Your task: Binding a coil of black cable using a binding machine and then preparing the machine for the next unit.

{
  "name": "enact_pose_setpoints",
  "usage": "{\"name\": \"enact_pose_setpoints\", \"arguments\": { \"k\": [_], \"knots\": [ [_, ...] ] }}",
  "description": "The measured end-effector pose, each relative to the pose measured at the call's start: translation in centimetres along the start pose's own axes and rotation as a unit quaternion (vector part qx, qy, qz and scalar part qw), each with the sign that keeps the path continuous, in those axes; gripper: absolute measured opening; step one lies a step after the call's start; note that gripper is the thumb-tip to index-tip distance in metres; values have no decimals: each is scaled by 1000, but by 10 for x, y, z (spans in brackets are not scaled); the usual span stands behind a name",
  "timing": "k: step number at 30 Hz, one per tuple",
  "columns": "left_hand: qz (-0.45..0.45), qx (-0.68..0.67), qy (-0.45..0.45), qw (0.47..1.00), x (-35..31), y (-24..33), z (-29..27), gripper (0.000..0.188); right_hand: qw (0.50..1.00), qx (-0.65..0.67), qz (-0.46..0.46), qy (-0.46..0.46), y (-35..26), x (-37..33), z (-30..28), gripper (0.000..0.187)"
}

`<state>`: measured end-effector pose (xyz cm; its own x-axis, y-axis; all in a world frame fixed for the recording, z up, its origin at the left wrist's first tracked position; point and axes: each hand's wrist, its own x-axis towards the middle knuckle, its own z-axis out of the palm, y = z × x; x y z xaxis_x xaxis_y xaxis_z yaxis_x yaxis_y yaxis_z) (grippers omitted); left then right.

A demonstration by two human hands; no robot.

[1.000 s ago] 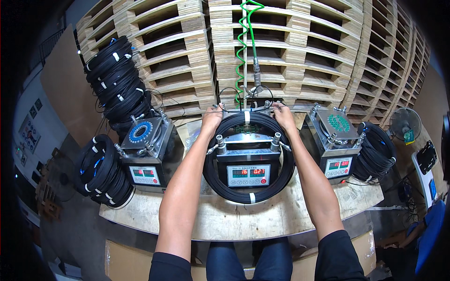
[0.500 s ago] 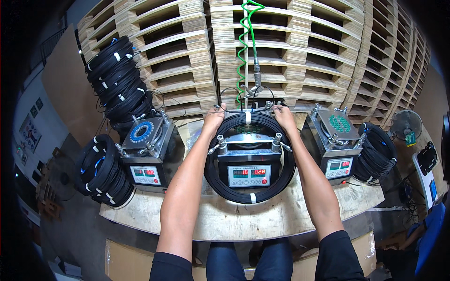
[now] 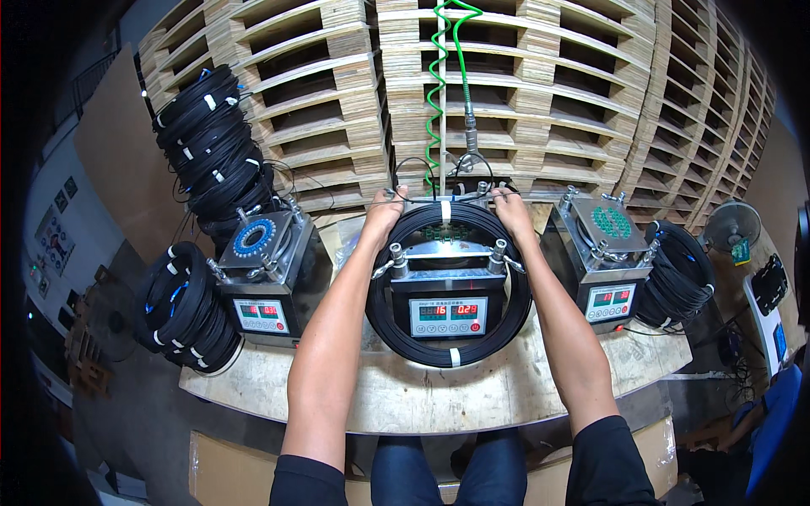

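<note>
A large coil of black cable (image 3: 375,282), bound with white ties, hangs around the middle polishing machine (image 3: 403,314), its top resting toward the machine's far side. My left hand (image 3: 386,213) reaches past the coil to the machine's far left corner, fingers closed at a thin cable end or metal lever; which one is too small to tell. At the far right corner, my right hand (image 3: 513,212) is likewise closed, thumb and fingers together by a metal clamp post. Thin black cable loops (image 3: 412,161) rise between the hands. Through the coil show the machine's lit display and two near clamp posts.
Similar machines stand left (image 3: 260,291) and right (image 3: 603,282) on the wooden bench (image 3: 405,405). Stacked cable coils (image 3: 211,152) rise at the far left, with more coils (image 3: 679,274) at right. A green spiral air hose (image 3: 435,84) hangs before wooden pallets (image 3: 304,101). A fan (image 3: 732,226) stands right.
The hanging hose's metal end has swung slightly right. Readouts on the machines' displays look different. Both hands stay almost where they were.
</note>
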<state>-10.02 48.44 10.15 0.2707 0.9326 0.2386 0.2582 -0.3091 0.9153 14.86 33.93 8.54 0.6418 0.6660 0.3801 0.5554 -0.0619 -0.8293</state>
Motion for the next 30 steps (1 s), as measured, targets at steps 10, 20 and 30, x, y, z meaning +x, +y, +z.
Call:
{"name": "enact_pose_setpoints", "arguments": {
  "k": [10, 20, 30],
  "knots": [
    [-36, -37, -101, 994, 8, -6, -1, 67, 995, 12, -94, -24, 2, -1, -3, 28],
    [-13, -16, -58, 998, 2, 1, 2, 71, 999, 28, -24, -3, -9, -9, -8, 33],
    [-36, -35, -91, 995, 7, -4, 2, 61, 997, -39, -73, 5, 0, 0, -6, 38]
  ]
}}
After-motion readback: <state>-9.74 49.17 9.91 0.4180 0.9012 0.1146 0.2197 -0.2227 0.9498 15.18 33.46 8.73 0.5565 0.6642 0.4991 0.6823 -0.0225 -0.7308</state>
